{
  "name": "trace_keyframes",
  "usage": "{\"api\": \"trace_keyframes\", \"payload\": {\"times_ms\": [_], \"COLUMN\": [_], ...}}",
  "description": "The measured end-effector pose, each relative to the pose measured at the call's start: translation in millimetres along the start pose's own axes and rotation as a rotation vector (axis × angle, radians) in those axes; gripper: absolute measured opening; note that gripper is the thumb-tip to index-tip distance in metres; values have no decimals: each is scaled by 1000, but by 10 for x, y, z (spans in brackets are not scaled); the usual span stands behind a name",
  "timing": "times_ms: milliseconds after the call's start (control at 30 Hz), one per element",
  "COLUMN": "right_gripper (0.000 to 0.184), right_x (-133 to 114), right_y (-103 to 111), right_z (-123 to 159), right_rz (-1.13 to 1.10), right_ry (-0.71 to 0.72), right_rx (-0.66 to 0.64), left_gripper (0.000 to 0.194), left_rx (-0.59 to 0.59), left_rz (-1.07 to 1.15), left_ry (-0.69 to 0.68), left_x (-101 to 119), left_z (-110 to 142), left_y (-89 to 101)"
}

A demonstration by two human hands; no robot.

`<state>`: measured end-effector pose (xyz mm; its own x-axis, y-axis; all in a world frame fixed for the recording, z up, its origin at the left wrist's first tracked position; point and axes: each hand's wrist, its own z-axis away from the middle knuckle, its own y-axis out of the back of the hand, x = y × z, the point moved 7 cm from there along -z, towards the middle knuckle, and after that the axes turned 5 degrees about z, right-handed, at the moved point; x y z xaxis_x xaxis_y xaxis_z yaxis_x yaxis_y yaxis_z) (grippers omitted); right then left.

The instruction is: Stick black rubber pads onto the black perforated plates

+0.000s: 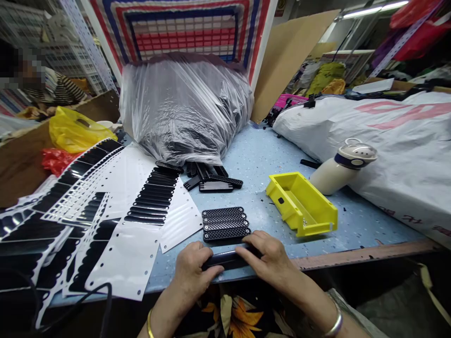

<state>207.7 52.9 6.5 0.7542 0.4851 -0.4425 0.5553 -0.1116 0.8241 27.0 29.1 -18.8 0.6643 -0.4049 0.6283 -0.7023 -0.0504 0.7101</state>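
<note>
Two hands in view: left hand (190, 272) and right hand (264, 258), both bare, both closed on one glossy black plastic bar (229, 259), which lies level across the near edge of a blue speckled table (257, 159). Left fingers (200, 253) curl over the bar's left end; right fingers (253, 244) press on its right half. Neither hand is released. Whether the bar touches the table under the fingers: cannot tell.

Just ahead of the fingertips: four perforated black strips (225, 224), side by side, flat on the table. Farther ahead: a loose heap of black moulded pieces (211, 178), then a clear plastic bag (183, 108) stuffed with dark parts.

Left of the left fingers: white backing sheets (127, 263) carrying rows of black strips. Ahead and right of the right fingers: a tilted yellow plastic bin (299, 204), then a white cylindrical appliance (334, 176) beside a white sack with pink lettering (380, 141).

Well beyond the left fingers: a yellow plastic bag (75, 131), a red plastic bag (56, 160) and another person's striped garment (59, 89).
</note>
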Motion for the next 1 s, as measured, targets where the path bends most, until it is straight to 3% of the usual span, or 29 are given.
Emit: {"api": "trace_keyframes", "payload": {"times_ms": [133, 333, 500, 633, 733, 900, 1000], "right_gripper": [38, 45, 57, 57, 56, 54, 49], "right_x": [-219, -132, -96, 59, 204, 431, 650], "right_y": [-122, -293, -207, 45, 130, -173, -244], "right_z": [-29, -65, -108, -44, 56, 136, 168], "right_rz": [-1, -36, -25, -97, 30, 152, 151], "right_ry": [28, -79, -85, -205, -263, -198, -202], "right_rx": [-28, -88, -72, 18, 47, -131, -52], "left_gripper": [15, 18, 22, 30, 30, 26, 15], "left_rx": [24, 21, 14, 74, 131, 119, 173], "left_rz": [-5, 11, 23, 14, -101, -96, -20], "left_ry": [-20, 4, 61, 141, 200, 237, 246], "left_x": [4, -53, -43, 19, 53, 15, -80], "left_z": [-1, -1, -15, -37, -69, -88, -12], "left_y": [-21, -32, 4, 35, -3, -133, -8]}}
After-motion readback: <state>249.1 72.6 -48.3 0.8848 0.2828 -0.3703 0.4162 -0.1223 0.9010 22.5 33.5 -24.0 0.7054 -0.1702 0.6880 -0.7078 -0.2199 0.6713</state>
